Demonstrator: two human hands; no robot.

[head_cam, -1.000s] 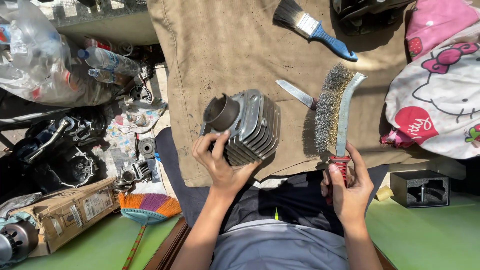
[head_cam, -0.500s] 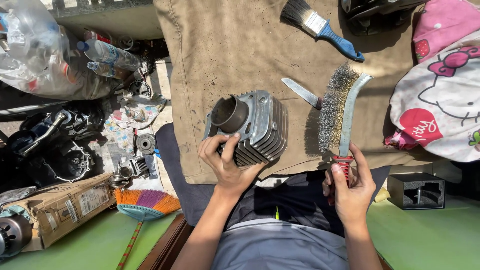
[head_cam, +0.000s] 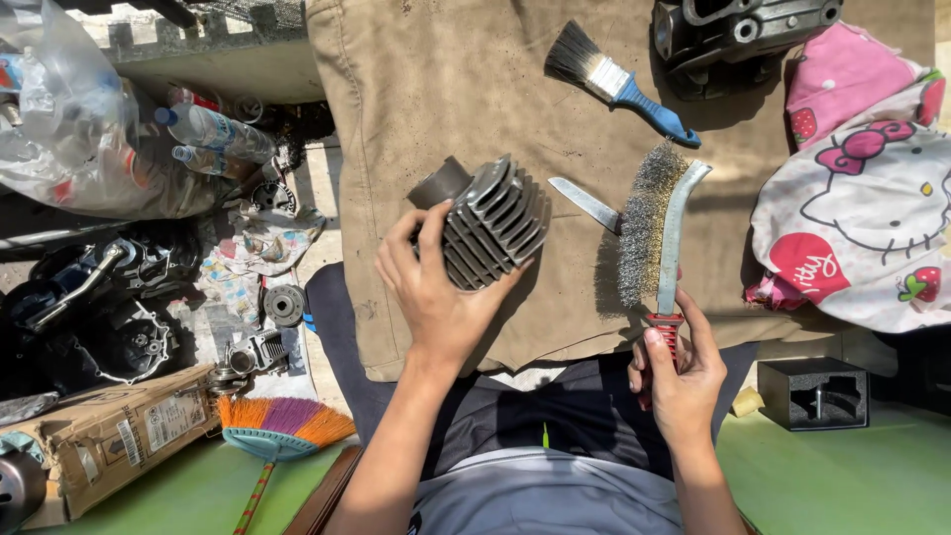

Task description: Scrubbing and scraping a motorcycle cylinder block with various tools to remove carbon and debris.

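Outdoors in hard sun, seen from above, on a green floor [head_cam: 852,476] cluttered at the left. Far left: a clear plastic bag [head_cam: 69,119] of bottles, beside it a loose bottle [head_cam: 213,129]. Below these, dark engine parts [head_cam: 99,307] on the ground, a small gear [head_cam: 284,304] near a printed rag [head_cam: 253,253]. Near left: a cardboard box [head_cam: 109,431], just beside it a broom [head_cam: 282,428] with orange and purple bristles.

In the middle, a tan cloth [head_cam: 416,89] spread flat, stained and dusty, serving as the work surface. Above its near edge, the left hand [head_cam: 436,297] clasped under a finned cylinder [head_cam: 490,226], fingers wrapped over the fins, bore end tilted to the far left; held off the cloth, it seems. To its right on the cloth, a knife blade [head_cam: 584,203] lying flat. Far middle: a paintbrush [head_cam: 619,81] with a blue handle.

Right of the blade, a wire brush [head_cam: 659,233], bristles facing left, red grip clenched in the right hand [head_cam: 679,376] over the lap. Far right: a dark engine casing [head_cam: 738,35] on the cloth, then a pink cartoon-print fabric [head_cam: 862,208]. Near right: a black foam block [head_cam: 814,391] on the floor.
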